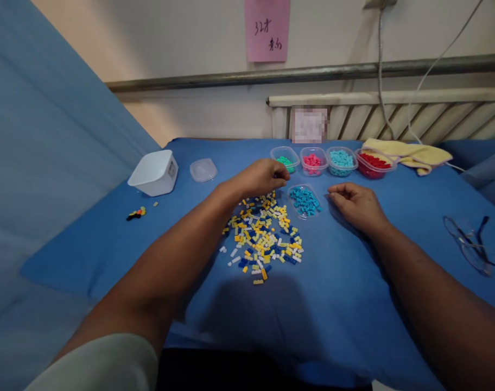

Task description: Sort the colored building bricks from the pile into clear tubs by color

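My left hand (pixel 266 178) is held over the far edge of a loose pile of small toy bricks (pixel 266 239) in yellow, white and dark blue. Its fingers are bent down and closed, and whatever they may hold is hidden. Just right of it stands a clear tub of blue bricks (pixel 305 201). On the other side of that tub, my right hand (pixel 357 205) rests on the blue cloth with fingers curled together; nothing shows in them. A clear tub of green bricks (pixel 285 161) is right behind my left hand, which partly covers it.
Along the back stand tubs of pink bricks (pixel 312 163), light blue bricks (pixel 341 161) and red bricks (pixel 373 164), beside a yellow cloth (pixel 410 155). At left are a white box (pixel 153 174), a clear lid (pixel 203 170) and several stray bricks (pixel 136 213). Glasses (pixel 471 244) lie at right.
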`<state>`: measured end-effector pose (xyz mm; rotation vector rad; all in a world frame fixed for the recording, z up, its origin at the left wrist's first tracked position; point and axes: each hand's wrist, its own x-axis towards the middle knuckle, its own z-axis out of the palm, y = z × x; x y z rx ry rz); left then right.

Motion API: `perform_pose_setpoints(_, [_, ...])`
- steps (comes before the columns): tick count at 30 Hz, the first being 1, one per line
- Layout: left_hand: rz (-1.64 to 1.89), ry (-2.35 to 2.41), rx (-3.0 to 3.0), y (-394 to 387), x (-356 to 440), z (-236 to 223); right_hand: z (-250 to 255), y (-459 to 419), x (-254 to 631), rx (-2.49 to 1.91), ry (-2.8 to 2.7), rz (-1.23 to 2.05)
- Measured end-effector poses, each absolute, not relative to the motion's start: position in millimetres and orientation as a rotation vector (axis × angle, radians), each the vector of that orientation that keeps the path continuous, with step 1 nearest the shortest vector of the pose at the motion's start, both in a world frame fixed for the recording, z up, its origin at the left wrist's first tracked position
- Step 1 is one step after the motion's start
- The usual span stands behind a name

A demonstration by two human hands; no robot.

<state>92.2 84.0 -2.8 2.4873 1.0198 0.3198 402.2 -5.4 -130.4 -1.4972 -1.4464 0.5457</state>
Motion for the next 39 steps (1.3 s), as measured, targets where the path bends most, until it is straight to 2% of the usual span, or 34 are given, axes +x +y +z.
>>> perform_pose_setpoints(4, [0.033,1.279,2.410,67,45,3,-131,-6,402,-1.508,-1.456,0.545])
perform_pose_setpoints(7, [-0.056,1.278,2.413,50,25,-3,-130,-7,403,-1.534,-1.472,0.506])
perform_pose_setpoints(20, [-0.279,1.091,2.815,48,36,-11,-132,-8,406,-1.537,-1.467,0.545])
perform_pose_setpoints(31, [-0.394,1.127,2.958,41,39,-11,-130,-7,406,-1.535,-1.475,0.535])
perform_pose_setpoints(39, [-0.175,1.233,2.766,54,33,-10,-130,-6,407,-1.516,-1.460,0.568])
